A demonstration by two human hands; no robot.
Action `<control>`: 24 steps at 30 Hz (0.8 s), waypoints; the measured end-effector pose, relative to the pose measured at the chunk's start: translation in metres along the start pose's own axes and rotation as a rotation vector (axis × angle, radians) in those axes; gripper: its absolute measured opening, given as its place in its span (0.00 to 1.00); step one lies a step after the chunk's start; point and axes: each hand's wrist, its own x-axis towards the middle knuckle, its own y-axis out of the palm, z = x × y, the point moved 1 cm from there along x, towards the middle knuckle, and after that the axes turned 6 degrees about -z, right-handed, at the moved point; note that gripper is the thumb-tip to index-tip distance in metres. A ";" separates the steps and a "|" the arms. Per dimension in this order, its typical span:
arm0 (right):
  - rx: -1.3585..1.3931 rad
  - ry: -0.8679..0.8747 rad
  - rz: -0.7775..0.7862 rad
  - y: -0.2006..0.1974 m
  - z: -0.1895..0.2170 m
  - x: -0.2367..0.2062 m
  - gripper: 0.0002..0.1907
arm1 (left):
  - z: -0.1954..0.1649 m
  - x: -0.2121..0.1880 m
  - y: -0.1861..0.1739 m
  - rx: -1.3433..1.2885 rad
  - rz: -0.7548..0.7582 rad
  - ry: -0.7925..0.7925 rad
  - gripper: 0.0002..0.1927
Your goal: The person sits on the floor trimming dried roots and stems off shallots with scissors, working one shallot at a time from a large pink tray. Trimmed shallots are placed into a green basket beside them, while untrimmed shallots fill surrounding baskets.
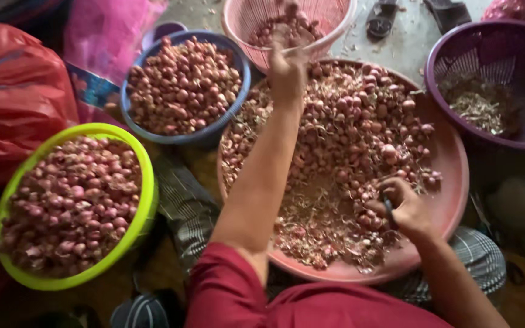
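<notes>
— Pink, that big round tray (451, 176), lying under both hands and heaped with small red shallots (360, 121) and dry skins.

— And the baskets?

— Beyond the left hand (287, 67) stands a pink basket (335, 24); a blue bowl (185, 85) and a green one (74, 206) sit out to its left, full of bulbs. The left hand is over the pink basket's rim, fingers bunched; whether they still pinch a bulb, I cannot tell.

— The right hand (399, 209)?

— Clenched on a small dark knife (389, 209), resting on the pile. Best, I'd judge, to keep that blade low and turned away.

Grey concrete floor (408, 36) — littered, dim daylight.
</notes>
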 end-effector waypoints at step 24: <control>-0.252 -0.032 0.260 0.025 0.010 -0.011 0.26 | 0.111 -0.210 -0.103 -0.164 0.466 -0.395 0.16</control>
